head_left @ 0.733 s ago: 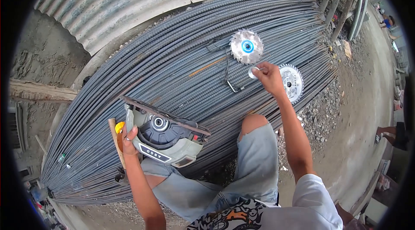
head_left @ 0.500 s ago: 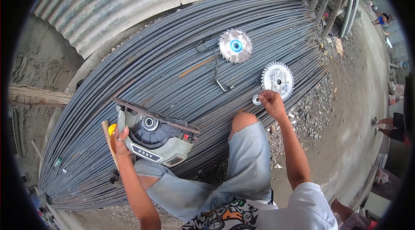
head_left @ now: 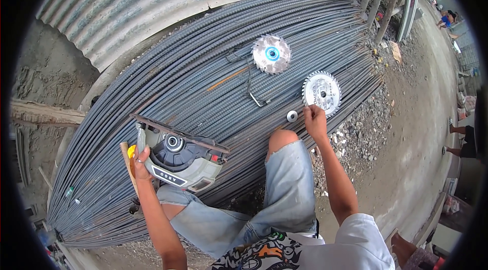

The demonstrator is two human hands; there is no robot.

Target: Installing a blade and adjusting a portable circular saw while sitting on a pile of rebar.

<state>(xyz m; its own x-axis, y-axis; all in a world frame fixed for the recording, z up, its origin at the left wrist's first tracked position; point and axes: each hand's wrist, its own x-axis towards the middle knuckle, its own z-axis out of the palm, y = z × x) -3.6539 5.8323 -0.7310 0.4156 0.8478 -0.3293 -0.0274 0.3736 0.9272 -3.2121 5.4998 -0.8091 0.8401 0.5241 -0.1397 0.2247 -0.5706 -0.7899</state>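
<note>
Landmark: rebar stack (head_left: 203, 87), long ribbed bars lying flat.

Near edge of the stack: person seated, denim-clad knee (head_left: 282, 140) raised against the bars. Left hand (head_left: 141, 161) wrapped around the handle end of a circular saw (head_left: 178, 157) resting on the stack; handle itself mostly hidden under the fingers, blade side not visible.

Right hand (head_left: 315, 120) at the stack's near right edge, fingers curled at the rim of a grey saw blade (head_left: 321, 92) lying flat on the bars; cannot tell whether it grips or only touches. Small round washer (head_left: 292, 115) just left of that hand.

Farther onto the stack: bent hex key (head_left: 254, 92), then a second blade with blue centre (head_left: 272, 53). Beyond the stack: corrugated sheet (head_left: 152, 6).
</note>
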